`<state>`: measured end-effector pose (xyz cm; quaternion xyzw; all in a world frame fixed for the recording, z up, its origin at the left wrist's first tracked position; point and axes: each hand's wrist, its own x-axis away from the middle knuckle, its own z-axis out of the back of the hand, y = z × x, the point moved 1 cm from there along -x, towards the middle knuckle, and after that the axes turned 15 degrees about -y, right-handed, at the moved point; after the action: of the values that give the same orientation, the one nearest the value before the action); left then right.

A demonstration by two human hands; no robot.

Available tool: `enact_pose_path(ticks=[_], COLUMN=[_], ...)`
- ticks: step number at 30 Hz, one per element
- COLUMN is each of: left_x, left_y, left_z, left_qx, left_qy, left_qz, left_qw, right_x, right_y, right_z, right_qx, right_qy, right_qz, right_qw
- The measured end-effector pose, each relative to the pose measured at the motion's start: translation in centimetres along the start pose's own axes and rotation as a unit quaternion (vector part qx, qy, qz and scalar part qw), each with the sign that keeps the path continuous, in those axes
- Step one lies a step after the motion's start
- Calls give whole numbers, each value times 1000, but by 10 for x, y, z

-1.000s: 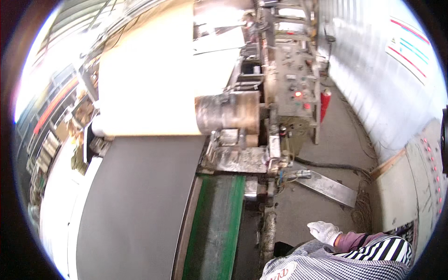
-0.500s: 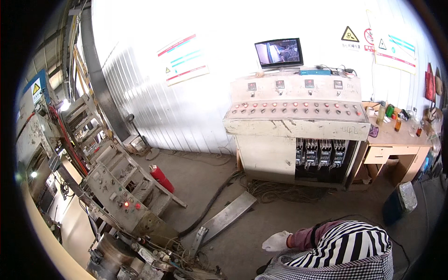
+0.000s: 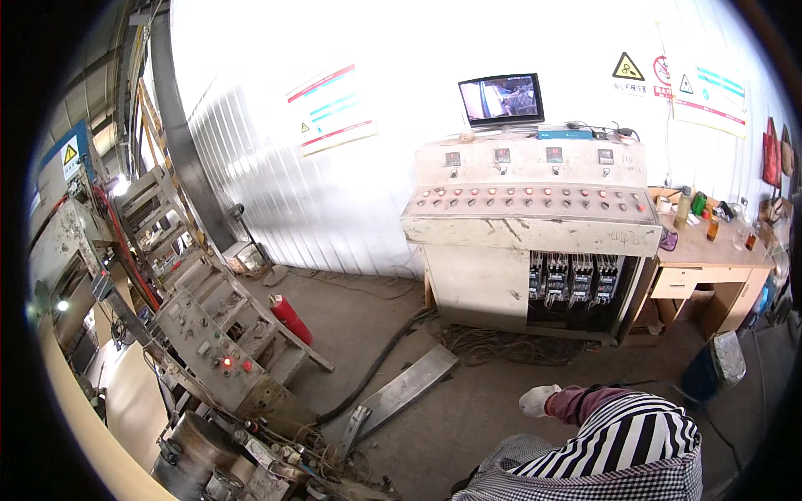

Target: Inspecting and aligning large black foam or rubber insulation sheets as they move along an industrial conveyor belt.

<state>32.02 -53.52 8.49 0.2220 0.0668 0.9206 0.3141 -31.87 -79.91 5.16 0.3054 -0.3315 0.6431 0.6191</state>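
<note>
My right hand (image 3: 538, 401), in a white glove, hangs in front of me at the lower right, above the floor. Its fingers look curled together, and nothing shows in them. The arm has a purple cuff (image 3: 576, 404) below a black-and-white striped sleeve (image 3: 626, 434). A checked garment (image 3: 601, 480) covers my body at the lower edge. No object touches the hand. Nearest to it is a flat metal channel (image 3: 413, 384) lying on the floor to its left. My left hand is out of view.
A control console (image 3: 535, 204) with an open cabinet stands ahead, a monitor (image 3: 501, 98) above it. Cables (image 3: 510, 346) lie at its base. Right are a desk (image 3: 706, 242) and a bin (image 3: 713, 367). Left are a red extinguisher (image 3: 291, 319), steps (image 3: 251, 334) and machinery (image 3: 200, 451).
My right hand has moved right and slightly up in the picture, drawn closer to the striped sleeve. The view has shifted only slightly.
</note>
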Motion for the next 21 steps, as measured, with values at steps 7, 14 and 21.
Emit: enact_pose_path(ticks=[7,14,21], left_x=[112,248,182], left_y=[-170,-239,-156], left_z=[-46,-163,-81], left_qx=[71,-164,76], left_qy=[49,230,351], left_qz=[191,347,388], left_qw=[978,894,849], right_x=[-43,-100,17], right_y=[-84,-264,-546], right_z=[21,81,24], right_qx=[121,129,294], right_qy=[117,-28,-65], right_qz=[216,407,679], right_qw=[962,904,670])
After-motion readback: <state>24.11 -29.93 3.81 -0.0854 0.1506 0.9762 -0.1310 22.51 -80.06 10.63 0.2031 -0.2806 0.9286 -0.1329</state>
